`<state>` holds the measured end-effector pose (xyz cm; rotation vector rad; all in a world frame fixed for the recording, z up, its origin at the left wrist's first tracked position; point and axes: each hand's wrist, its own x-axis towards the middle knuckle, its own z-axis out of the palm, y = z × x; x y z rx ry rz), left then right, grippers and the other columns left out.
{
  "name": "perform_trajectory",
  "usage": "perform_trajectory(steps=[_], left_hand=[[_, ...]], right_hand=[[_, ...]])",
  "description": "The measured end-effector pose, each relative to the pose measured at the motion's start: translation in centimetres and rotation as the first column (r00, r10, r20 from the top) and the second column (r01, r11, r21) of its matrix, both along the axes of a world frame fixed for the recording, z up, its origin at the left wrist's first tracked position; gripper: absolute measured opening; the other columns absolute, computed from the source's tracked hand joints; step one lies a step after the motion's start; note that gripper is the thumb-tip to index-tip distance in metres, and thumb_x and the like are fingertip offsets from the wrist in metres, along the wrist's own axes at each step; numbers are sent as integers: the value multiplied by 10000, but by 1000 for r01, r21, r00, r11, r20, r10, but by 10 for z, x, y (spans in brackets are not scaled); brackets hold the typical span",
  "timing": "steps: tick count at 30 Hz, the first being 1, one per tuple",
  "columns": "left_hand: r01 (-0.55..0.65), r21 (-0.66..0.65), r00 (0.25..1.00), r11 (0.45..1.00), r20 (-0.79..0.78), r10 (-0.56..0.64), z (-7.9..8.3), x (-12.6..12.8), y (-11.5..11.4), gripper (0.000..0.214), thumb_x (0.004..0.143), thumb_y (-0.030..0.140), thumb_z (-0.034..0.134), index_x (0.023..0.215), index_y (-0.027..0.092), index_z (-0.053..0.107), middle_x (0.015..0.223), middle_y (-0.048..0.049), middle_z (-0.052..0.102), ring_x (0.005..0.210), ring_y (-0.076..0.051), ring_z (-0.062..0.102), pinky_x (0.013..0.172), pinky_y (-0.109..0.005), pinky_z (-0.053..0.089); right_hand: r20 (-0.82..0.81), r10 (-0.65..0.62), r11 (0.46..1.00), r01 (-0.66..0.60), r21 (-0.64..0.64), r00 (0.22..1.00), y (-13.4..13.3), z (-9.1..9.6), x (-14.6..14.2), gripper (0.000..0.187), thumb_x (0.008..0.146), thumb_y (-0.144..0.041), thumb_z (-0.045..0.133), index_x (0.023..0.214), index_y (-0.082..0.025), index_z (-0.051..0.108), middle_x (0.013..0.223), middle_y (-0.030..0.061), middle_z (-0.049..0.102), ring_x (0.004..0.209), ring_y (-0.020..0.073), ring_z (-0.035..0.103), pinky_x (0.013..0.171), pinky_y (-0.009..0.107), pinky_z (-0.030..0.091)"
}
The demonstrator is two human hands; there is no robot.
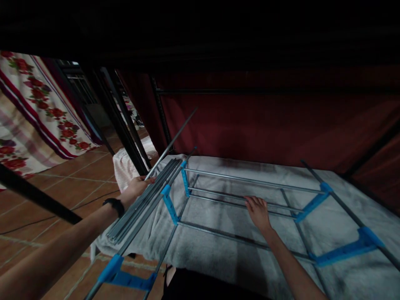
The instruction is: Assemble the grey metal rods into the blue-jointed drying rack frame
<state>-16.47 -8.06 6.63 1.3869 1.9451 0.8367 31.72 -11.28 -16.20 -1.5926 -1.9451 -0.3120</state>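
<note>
A rack frame of grey metal rods (pixel 250 181) and blue plastic connectors (pixel 170 204) lies flat on a grey blanket (pixel 218 246). My left hand (pixel 136 187), with a black watch on its wrist, is closed on one thin metal rod (pixel 175 139) that points up and to the right. It is just beside a bundle of loose grey rods (pixel 143 202) lying at the blanket's left edge. My right hand (pixel 258 210) rests flat on the frame's middle rods, fingers stretched out.
A dark red curtain (pixel 265 125) hangs behind the blanket. Black metal posts (pixel 118 121) stand at the left, with a tiled floor (pixel 62 183) and a flowered cloth (pixel 40 108) beyond. A dark beam overhead fills the top of the view.
</note>
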Motion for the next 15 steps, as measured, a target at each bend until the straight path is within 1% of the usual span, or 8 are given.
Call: perform_trajectory(steps=[2, 3, 4, 8, 10, 12, 15], left_hand=[[-80, 35, 997, 996, -5, 80, 3, 8, 8, 345, 702, 525, 693, 671, 192, 611, 428, 34, 462, 471, -158, 507, 442, -251, 350], [-91, 54, 996, 994, -3, 91, 4, 12, 11, 351, 698, 532, 693, 659, 195, 605, 431, 31, 464, 464, -156, 496, 430, -247, 341], [-78, 73, 997, 994, 5, 78, 6, 15, 13, 364, 686, 545, 701, 646, 197, 601, 440, 26, 477, 465, -156, 494, 424, -244, 339], [105, 128, 993, 986, 34, -110, 15, 23, 21, 441, 597, 608, 772, 633, 193, 625, 543, 4, 594, 532, -156, 534, 474, -237, 402], [192, 134, 981, 972, 16, -196, 22, 25, 25, 474, 582, 631, 790, 647, 187, 640, 568, 12, 608, 550, -146, 529, 499, -231, 406], [263, 142, 965, 954, -18, -263, 31, 27, 29, 481, 629, 638, 775, 665, 179, 636, 559, 33, 587, 546, -126, 496, 509, -219, 381], [347, 167, 938, 923, -78, -339, 46, 35, 33, 434, 772, 592, 697, 708, 167, 633, 534, 63, 532, 539, -99, 430, 515, -201, 322]], right_hand=[[-11, -1, 1000, 1, -3, 1000, -1, 2, -1, 306, 1012, -306, 432, 1211, -285, 664, 1072, 63, 718, 992, 248, 600, 926, 407, 365], [-15, 0, 1000, 0, -7, 1000, -1, 3, -1, 306, 1010, -298, 434, 1211, -289, 664, 1074, 62, 717, 993, 247, 598, 927, 406, 365], [-18, 1, 1000, -2, -12, 1000, -1, 4, -1, 305, 1008, -291, 435, 1211, -290, 663, 1075, 60, 716, 996, 246, 597, 926, 403, 365], [-30, 1, 999, -2, -40, 1000, -2, 7, -2, 302, 1011, -276, 434, 1215, -287, 656, 1085, 52, 713, 1010, 241, 588, 928, 396, 361], [-43, 1, 999, -3, -45, 999, -1, 7, -2, 301, 1016, -274, 430, 1220, -289, 651, 1090, 52, 710, 1015, 243, 586, 928, 400, 358], [-49, -3, 999, 1, -48, 999, -1, 6, -3, 301, 1016, -271, 431, 1221, -294, 650, 1089, 55, 707, 1019, 246, 583, 921, 403, 358], [-40, -18, 998, 15, -59, 999, 0, 7, -3, 297, 1012, -265, 442, 1218, -297, 653, 1080, 55, 703, 1027, 249, 576, 910, 398, 358]])
